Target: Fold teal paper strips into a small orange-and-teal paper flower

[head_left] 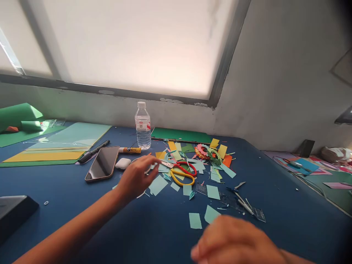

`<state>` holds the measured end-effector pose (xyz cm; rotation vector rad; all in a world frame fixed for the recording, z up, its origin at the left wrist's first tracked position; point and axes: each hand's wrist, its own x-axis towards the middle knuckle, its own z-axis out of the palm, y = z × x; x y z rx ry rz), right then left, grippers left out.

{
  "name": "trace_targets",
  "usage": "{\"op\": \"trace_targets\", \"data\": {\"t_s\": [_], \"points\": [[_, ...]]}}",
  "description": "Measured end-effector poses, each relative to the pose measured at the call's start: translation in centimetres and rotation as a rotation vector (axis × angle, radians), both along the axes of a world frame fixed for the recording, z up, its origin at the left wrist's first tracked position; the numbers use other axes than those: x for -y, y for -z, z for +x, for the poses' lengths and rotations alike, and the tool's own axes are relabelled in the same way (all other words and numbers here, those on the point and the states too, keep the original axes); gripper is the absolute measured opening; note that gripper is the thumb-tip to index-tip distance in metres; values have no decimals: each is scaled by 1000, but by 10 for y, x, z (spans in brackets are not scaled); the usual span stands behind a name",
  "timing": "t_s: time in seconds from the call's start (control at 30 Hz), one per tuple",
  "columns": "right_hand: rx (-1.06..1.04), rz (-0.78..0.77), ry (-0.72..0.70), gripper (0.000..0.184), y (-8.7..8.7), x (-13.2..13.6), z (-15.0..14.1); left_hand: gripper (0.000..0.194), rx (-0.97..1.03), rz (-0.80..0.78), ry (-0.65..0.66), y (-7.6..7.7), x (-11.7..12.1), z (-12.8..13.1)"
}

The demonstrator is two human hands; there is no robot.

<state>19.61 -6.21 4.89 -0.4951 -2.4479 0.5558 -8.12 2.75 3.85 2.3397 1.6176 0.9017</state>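
My left hand (137, 178) reaches forward over the blue table (68, 205), fingers stretched out towards the scissors with red and yellow handles (180, 171); it holds nothing and hovers beside a round clear item. Low in the view is my right hand (233, 242), blurred, its fingers curled inward close to a light teal paper square (195, 220). Whether it holds anything is unclear. Several teal, yellow and green paper scraps (213, 191) lie around the scissors, along with cut paper shapes (207, 152).
A phone (102, 164), white earbud case (123, 163), glue stick (129, 150), black marker (93, 151) and water bottle (142, 125) stand behind my left hand. Coloured paper sheets (55, 146) lie at the left, a dark box (13, 212) at the near left, more craft papers (302, 165) at the right.
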Motion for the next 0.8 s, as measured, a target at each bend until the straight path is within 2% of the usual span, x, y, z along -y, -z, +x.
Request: {"op": "trace_targets", "data": {"t_s": [0.03,0.07,0.17,0.3,0.4,0.57,0.8], "points": [[-5,-5,37,31,3,-15,2,26,-12,-56,58,4,4,11],[-12,7,137,29,7,-30,5,24,-28,-114,119,8,7,23],[193,-18,387,20,27,-70,18,18,-85,-247,221,21,15,58],[249,-57,443,20,45,-87,29,17,-128,-317,232,34,15,87],[286,-86,462,19,41,-84,32,14,-129,-340,240,37,12,91],[347,-178,570,24,28,-92,50,11,-102,-393,250,33,13,87],[384,-287,499,40,37,-92,55,24,-17,-443,229,27,18,82]]}}
